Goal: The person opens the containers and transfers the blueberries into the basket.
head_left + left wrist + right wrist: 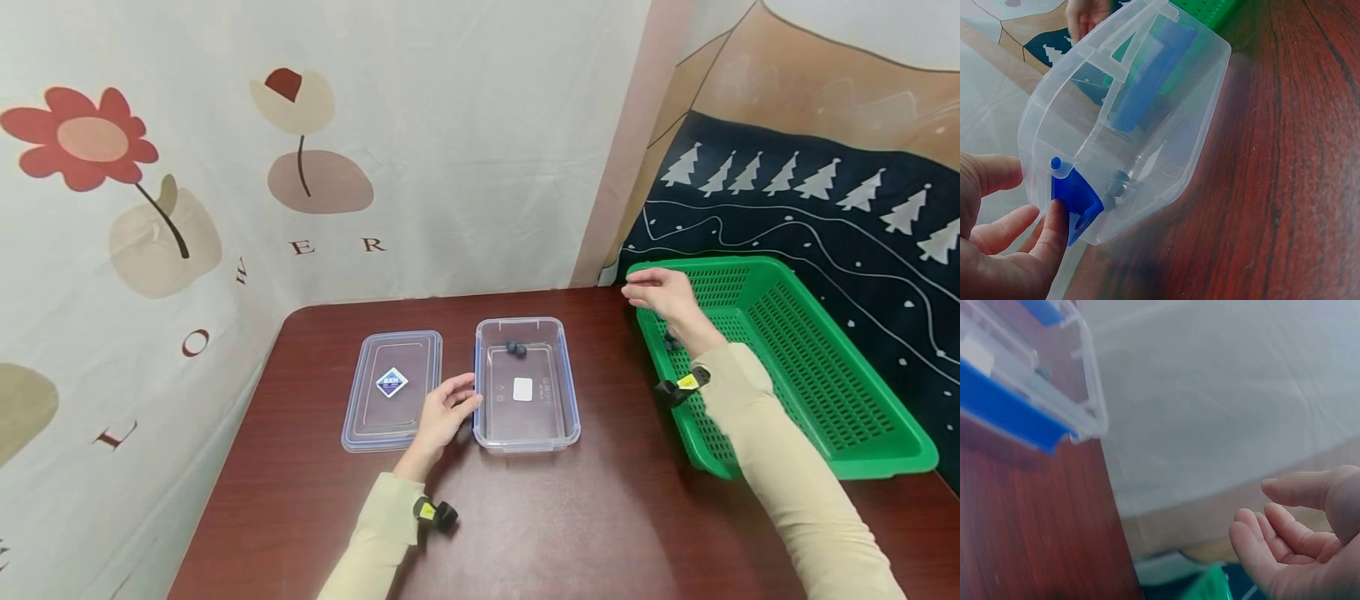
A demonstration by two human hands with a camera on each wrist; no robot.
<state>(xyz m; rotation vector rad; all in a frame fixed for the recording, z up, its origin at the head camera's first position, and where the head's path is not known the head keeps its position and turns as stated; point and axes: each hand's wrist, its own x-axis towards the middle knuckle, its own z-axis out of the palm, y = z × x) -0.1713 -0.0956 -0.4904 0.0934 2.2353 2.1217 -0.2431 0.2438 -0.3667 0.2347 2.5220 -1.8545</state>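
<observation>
A clear plastic box (525, 437) with blue side latches stands lidless on the table, a few blueberries (516, 349) at its far end. At its left wall, my left hand (444, 408) touches the box with extended fingers. In the left wrist view, one fingertip rests on the blue latch (1075, 203). My right hand (663, 297) is over the far left corner of the green basket (847, 462), fingers loosely bent. Nothing shows between its thumb and fingers (1254, 550) in the right wrist view. Dark blueberries (671, 340) lie in the basket, partly hidden by the right wrist.
The box's clear lid (375, 417), with a blue-and-white label, lies flat left of the box. A dark red-brown table (300, 500) carries everything. Printed fabric (465, 167) hangs along the table's back and left; dark patterned fabric (825, 225) is behind the basket.
</observation>
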